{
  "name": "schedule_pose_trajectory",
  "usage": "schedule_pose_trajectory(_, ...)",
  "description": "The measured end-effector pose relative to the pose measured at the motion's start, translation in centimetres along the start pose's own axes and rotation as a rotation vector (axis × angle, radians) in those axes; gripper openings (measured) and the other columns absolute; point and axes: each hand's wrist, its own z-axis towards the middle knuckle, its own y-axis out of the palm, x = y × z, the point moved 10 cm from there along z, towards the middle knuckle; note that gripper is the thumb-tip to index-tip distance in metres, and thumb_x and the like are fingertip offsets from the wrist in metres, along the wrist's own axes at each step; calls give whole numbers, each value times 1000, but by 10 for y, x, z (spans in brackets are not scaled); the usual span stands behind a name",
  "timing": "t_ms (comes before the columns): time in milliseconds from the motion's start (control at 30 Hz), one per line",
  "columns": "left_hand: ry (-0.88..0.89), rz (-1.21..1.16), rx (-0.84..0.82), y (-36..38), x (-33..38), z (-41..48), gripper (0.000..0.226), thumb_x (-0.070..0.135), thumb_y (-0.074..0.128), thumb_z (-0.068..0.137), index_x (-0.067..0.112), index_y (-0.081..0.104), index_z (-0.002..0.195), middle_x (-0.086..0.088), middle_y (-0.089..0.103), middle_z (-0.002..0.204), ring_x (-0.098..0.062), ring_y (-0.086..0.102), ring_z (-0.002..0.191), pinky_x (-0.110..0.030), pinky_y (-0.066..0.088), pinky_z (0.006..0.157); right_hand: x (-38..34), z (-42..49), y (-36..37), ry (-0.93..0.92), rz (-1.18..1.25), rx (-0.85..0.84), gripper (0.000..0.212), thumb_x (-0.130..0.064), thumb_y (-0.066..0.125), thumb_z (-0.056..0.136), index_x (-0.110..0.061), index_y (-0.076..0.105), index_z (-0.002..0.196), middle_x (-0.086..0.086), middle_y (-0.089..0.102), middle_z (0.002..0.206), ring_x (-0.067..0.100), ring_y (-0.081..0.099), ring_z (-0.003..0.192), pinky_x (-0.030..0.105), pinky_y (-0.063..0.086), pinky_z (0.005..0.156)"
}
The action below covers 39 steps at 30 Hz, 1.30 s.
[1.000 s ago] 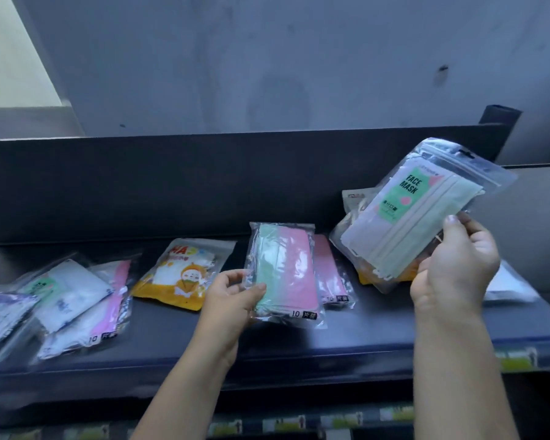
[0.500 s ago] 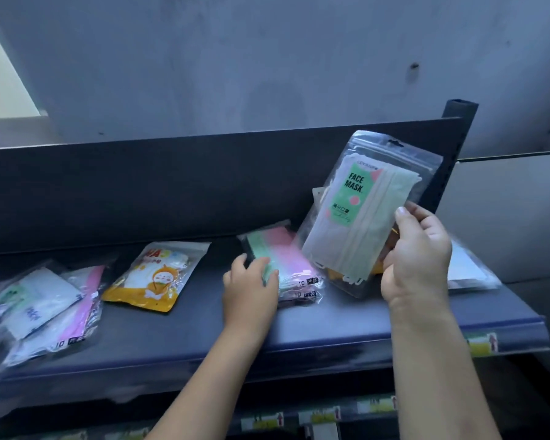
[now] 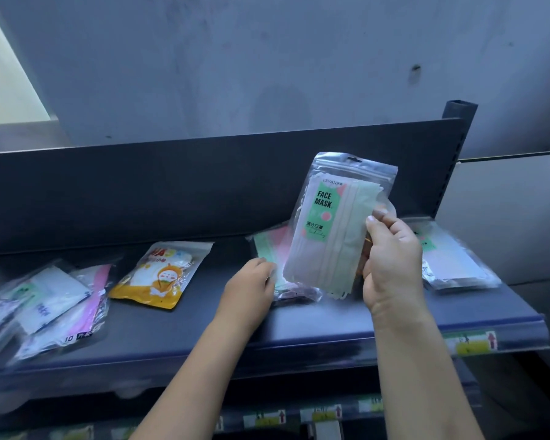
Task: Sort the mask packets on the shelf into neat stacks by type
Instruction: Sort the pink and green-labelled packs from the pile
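The left hand [image 3: 248, 293], grip unclear, had laid the pink-green packet [image 3: 269, 246] on its twin, while the right hand [image 3: 391, 258] pinched an unsorted green packet [image 3: 331, 230].

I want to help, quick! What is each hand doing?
Left hand: touches the pink-green packet; grip cannot be told.
Right hand: holds the FACE MASK packet.

Left hand [image 3: 251, 289] low, right hand [image 3: 391, 265] higher

Shop — price labels [image 3: 475, 344] on shelf [image 3: 299, 331]
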Motion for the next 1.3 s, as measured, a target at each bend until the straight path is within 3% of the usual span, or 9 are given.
schedule_pose_trajectory(100, 21, -8, -31, 2, 1, 0, 21, 14, 47, 93, 21, 49, 74, 0, 47, 82, -22, 47, 77, -41, 46, 61, 7, -3, -1, 23, -11, 3, 13, -11, 58, 102, -15, 70, 107, 8, 77, 102, 19, 73, 85, 38, 61, 73)
schedule_pose_trajectory(233, -30, -148, 18, -4, -10, 2, 20, 24, 52, 98, 23, 69, 107, 7, 67, 103, -18, 62, 98, -39, 56, 84, 14, -9, -4, 45, -20, 9, 14, -11, 58, 103, -17, 70, 98, 4, 78, 92, 16, 73, 77, 29, 58, 59)
schedule_pose_trajectory(367, 4, -237, 238, -52, 9, -10, 41, 4, 52, 96, 20, 70, 131, 6, 72, 127, -13, 64, 118, -34, 53, 99, 11, -16, -6, 55, 6, 33, 15, -14, 57, 103, -21, 68, 96, 3, 75, 88, 15, 70, 70, 30, 57, 59)
schedule_pose_trajectory(533, 18, -395, 233, -81, 28, -22, 46, -5, 51, 97, 21, 69, 131, 10, 75, 108, -7, 69, 90, -34, 57, 78, 1, -21, -20, 53, 16, 86, 13, -15, 58, 103, -21, 69, 98, 3, 75, 91, 14, 69, 68, 30, 57, 61)
schedule_pose_trajectory(667, -19, -673, 78, -76, 46, -28, 37, 3, 51, 103, 26, 71, 125, 8, 76, 103, -11, 74, 87, -48, 59, 79, 0, -26, -38, 59, -14, 122, 16, -15, 58, 104, -21, 72, 100, 3, 79, 102, 13, 72, 78, 31, 57, 65)
schedule_pose_trajectory(767, 4, -812, -13, -64, 76, -33, 32, 5, 61, 100, 27, 73, 120, 5, 77, 100, -14, 73, 82, -42, 61, 79, -2, -29, -46, 69, -33, 87, 20, -13, 56, 105, -20, 75, 100, 6, 80, 106, 12, 73, 78, 35, 57, 72)
schedule_pose_trajectory(867, 43, -758, 4, -47, 101, -34, 38, 4, 73, 91, 30, 74, 119, 2, 70, 84, -9, 55, 62, -24, 48, 64, -13, -26, -62, 4, -44, 118, 24, -11, 59, 103, -26, 77, 108, 3, 79, 111, 15, 76, 97, 38, 62, 84)
schedule_pose_trajectory(967, 107, -596, 66, -31, 129, -33, 45, 3, 73, 88, 25, 71, 127, 13, 62, 98, -6, 55, 68, -13, 44, 71, -36, -24, -92, -150, -297, 236, 30, -21, 69, 98, -34, 73, 125, -7, 73, 94, 12, 70, 85, 39, 62, 86)
schedule_pose_trajectory(1300, 188, -459, 30, 53, 243, -4, 42, 8, 69, 89, 14, 68, 130, 11, 46, 130, -6, 52, 98, -11, 43, 90, -106, 63, -162, -380, -709, 310, 26, -18, 70, 91, -26, 74, 116, 2, 71, 110, 16, 68, 87, 41, 60, 83)
